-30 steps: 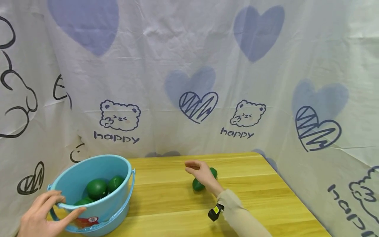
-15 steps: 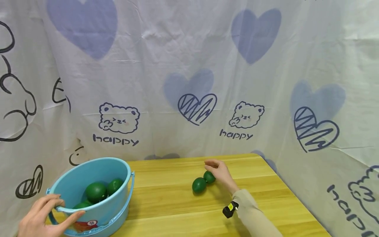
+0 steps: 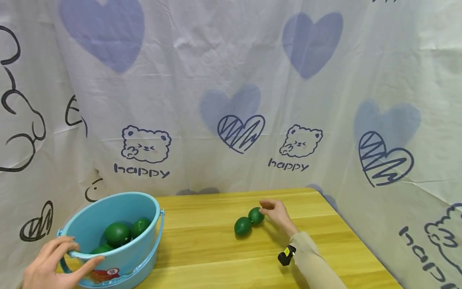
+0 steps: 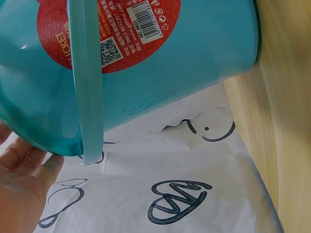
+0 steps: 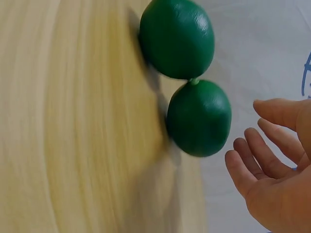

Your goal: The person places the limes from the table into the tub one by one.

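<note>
Left hand [image 3: 54, 265]: curled round the near rim of the bucket [image 3: 144, 245], thumb on the rim and fingers over its edge, steadying it at the left end of the worktop [image 3: 216, 265].
Bucket: blue, upright, its handle [image 4: 87, 92] hanging down the outer wall beside that hand; green fruits [image 3: 117, 233] lie inside, at least three showing.
Done: judging by those in the bucket, several fruits are already in.
Left: two fruits lie on the worktop touching each other, the near fruit [image 3: 243, 226] and the far fruit [image 3: 256, 216], well right of the bucket.
Right hand [image 3: 276, 212]: fingers spread and relaxed, holding nothing, just right of the far fruit and about touching it; the wrist view shows a small gap.
Progress: judged past halfway, with two to go.
</note>
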The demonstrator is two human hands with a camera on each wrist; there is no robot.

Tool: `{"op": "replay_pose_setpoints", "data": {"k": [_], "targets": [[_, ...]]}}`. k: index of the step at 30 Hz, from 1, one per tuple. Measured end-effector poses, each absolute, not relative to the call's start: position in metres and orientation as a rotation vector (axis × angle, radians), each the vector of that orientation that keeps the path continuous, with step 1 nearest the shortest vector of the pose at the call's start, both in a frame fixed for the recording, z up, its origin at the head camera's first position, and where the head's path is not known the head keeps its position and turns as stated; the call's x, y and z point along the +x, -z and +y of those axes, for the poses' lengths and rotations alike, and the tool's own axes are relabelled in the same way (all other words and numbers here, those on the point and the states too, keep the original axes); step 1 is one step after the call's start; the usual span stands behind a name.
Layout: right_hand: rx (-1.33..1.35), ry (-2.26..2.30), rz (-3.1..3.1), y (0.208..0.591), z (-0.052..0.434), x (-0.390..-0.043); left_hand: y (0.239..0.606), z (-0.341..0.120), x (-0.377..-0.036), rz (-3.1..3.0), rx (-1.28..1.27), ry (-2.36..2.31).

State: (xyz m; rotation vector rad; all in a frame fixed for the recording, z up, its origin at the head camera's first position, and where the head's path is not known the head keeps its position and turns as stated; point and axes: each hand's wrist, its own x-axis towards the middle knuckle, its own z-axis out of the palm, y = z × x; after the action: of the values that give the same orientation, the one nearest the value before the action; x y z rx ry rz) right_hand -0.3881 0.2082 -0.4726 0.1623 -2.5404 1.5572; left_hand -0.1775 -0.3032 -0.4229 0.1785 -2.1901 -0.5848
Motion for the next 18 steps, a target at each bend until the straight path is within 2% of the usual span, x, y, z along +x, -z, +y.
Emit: {"op": "replay_pose_setpoints", "data": {"k": [18], "targets": [[0.287, -1.513, -2.783, 0.484, 0.218, -0.399, 0.424, -0.304, -0.176, -2.181, 0.141, 0.593]]}}
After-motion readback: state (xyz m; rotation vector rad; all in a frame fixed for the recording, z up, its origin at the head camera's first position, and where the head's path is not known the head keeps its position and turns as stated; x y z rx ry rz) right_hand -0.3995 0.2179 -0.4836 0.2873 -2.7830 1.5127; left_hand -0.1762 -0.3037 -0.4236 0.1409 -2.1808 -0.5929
